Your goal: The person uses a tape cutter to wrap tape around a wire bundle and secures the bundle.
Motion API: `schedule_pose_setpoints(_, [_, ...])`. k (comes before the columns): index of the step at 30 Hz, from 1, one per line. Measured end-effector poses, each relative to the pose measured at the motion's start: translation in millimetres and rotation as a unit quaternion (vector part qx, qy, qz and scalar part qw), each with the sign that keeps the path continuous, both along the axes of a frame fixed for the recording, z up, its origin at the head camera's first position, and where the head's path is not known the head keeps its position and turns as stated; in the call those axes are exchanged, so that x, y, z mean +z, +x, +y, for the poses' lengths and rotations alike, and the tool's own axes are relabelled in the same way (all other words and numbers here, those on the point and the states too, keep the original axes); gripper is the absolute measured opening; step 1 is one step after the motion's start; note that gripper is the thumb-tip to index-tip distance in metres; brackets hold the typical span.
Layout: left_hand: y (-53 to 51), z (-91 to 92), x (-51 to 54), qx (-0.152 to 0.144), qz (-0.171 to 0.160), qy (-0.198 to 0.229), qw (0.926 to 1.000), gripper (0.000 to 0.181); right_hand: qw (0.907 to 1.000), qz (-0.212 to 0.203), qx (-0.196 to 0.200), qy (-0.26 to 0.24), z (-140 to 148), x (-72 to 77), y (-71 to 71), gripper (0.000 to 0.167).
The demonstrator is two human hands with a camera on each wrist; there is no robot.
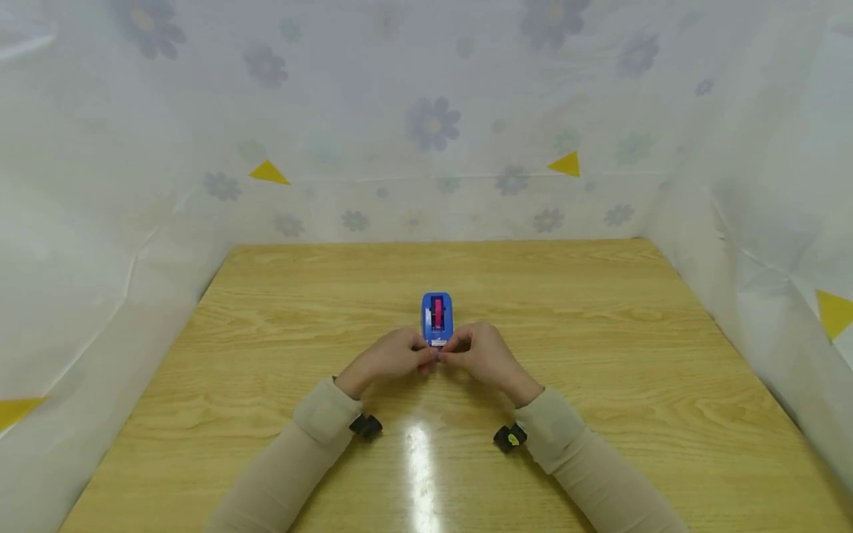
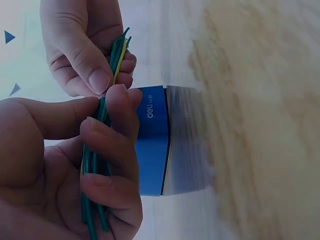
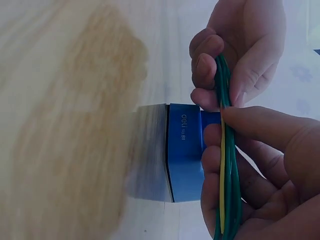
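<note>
A bundle of green and yellow wires (image 2: pixel 94 165) lies across both hands. In the left wrist view my left hand (image 2: pixel 65 155) curls its fingers round one part of the bundle, and my right hand (image 2: pixel 87 50) pinches it close by. The right wrist view shows the same wires (image 3: pixel 229 170) in my right hand (image 3: pixel 280 165), thumb pressed on them, with the left hand (image 3: pixel 245 55) gripping the other part. The fingertips of the two hands meet there. Just beyond them stands a blue tape dispenser (image 1: pixel 427 337) with a pink roll core (image 1: pixel 437 312).
The wooden table (image 1: pixel 426 274) spreads around the hands. Behind it hangs a flowered white sheet (image 1: pixel 373 89) with yellow triangles (image 1: pixel 269 172), and white sheets (image 1: pixel 73 222) hang at both sides. Black wrist devices (image 1: pixel 366 427) sit at both cuffs.
</note>
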State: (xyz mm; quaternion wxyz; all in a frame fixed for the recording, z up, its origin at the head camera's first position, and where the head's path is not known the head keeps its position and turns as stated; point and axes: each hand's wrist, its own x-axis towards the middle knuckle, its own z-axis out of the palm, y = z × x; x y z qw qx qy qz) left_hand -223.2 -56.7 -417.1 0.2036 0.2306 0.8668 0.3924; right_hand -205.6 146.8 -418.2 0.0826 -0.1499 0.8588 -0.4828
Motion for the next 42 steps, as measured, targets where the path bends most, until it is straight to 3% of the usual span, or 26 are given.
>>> schedule_pose_setpoints(19, [1.2, 2.0, -2.3, 0.030, 0.024, 0.019, 0.9991, 0.034, 0.9992, 0.031, 0.019, 0.017, 0.6, -0.3, -1.7, 0.008])
schedule_pose_setpoints(32, [4.3, 3.9, -3.9, 0.053, 0.037, 0.021, 0.9977, 0.033, 0.9970, 0.009, 0.077, 0.011, 7.0, -0.2, -6.8, 0.005])
schedule_pose_setpoints(42, [4.9, 6.2, -1.3, 0.053, 0.053, 0.019, 0.9970, 0.032, 0.9982, 0.013, 0.058, -0.005, 7.5, 0.0, -6.8, 0.005])
